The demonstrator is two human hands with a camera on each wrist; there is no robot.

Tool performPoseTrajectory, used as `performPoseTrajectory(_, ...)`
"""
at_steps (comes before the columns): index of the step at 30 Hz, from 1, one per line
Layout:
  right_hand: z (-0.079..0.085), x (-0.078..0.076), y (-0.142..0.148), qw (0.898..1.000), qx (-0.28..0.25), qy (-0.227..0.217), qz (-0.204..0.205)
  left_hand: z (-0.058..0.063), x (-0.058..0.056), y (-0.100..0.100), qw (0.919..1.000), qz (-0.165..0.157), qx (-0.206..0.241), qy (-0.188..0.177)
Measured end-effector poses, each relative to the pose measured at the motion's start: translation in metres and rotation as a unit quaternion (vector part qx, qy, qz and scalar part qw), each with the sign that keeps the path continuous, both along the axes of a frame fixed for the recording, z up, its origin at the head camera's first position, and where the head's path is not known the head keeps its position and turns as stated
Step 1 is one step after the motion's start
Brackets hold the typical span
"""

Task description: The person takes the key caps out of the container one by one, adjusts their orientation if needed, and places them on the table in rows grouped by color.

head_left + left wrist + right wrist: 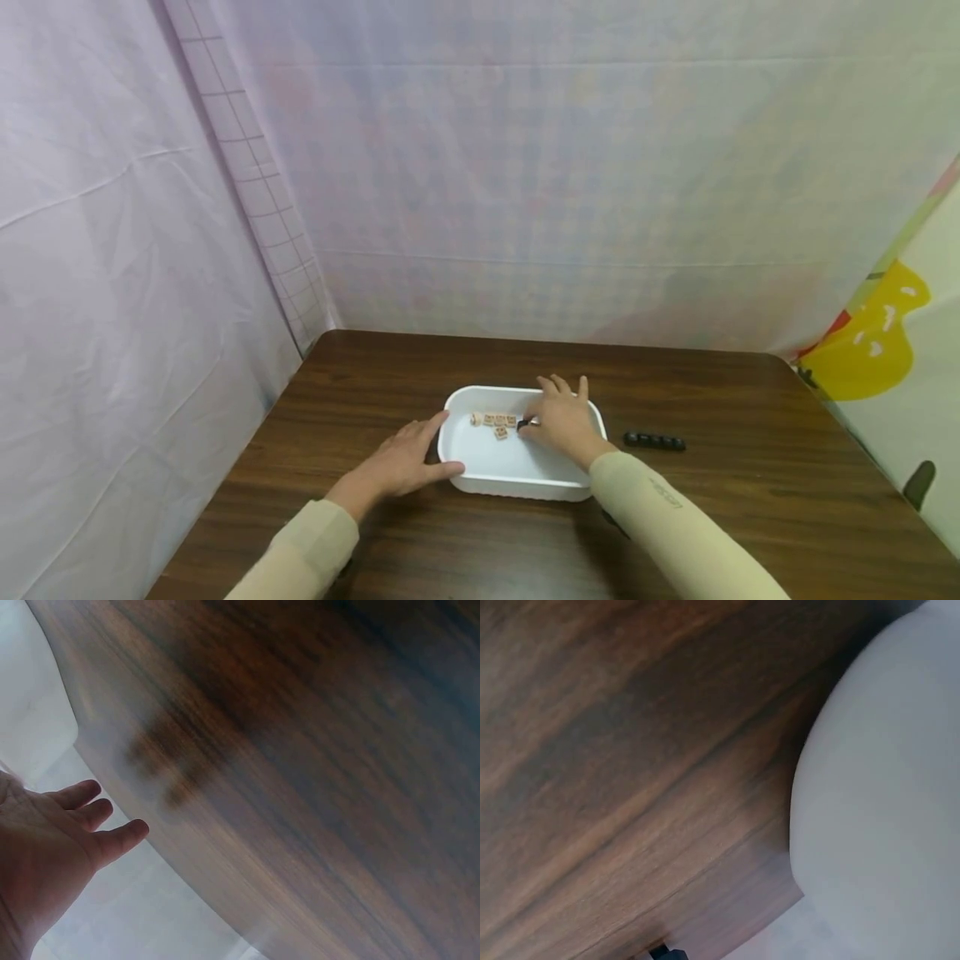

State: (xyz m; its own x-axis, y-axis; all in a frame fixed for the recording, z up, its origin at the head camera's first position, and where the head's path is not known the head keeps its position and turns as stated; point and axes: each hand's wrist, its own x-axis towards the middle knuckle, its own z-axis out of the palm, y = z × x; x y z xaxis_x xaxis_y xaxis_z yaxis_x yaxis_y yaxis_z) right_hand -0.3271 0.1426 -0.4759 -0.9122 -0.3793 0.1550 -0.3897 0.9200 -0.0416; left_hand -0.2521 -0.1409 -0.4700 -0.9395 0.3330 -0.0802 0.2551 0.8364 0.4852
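Observation:
A white plastic tub (525,490) stands on the table. Against its left end rests my left hand (401,462), thumb at the near-left rim and fingers spread fairly straight along the side. The left wrist view shows the same hand (52,847) beside the tub's wall (37,682). My right hand (562,417) reaches into the tub's right half, thumb and index finger pinching a small black piece (522,424); its kind is too small to tell. Left of that piece lie several small beige cubes (500,421) with dark marks, most in a row and one (501,433) in front.
On the brown wood-grain table (712,517), a black bar (655,442) with a row of bumps lies right of the tub. Pale curtains (525,192) hang behind and to the left. The right wrist view shows the tub's outer wall (877,787) and the tabletop.

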Motion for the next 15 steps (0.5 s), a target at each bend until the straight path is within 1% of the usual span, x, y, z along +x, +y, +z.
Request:
performPoseTrajectory(7, 0.008, 0.002, 0.005, 1.0, -0.014, -0.023, 0.005, 0.0, 0.0, 0.002, 1.0, -0.001, 0.002, -0.001)
performPoseTrajectory(9, 0.011, 0.004, 0.007, 0.999, -0.027, -0.028, 0.009, 0.0, 0.0, 0.002, 1.0, -0.001, 0.002, 0.0)
performPoseTrajectory(12, 0.016, 0.006, 0.012, 0.997, -0.063, -0.029, 0.022, 0.0, 0.0, 0.001, 1.0, -0.002, 0.002, 0.001)
performPoseTrajectory(15, 0.023, 0.008, 0.018, 0.993, -0.111, -0.024, 0.036, 0.001, 0.0, 0.0, 1.0, -0.004, 0.004, 0.001)
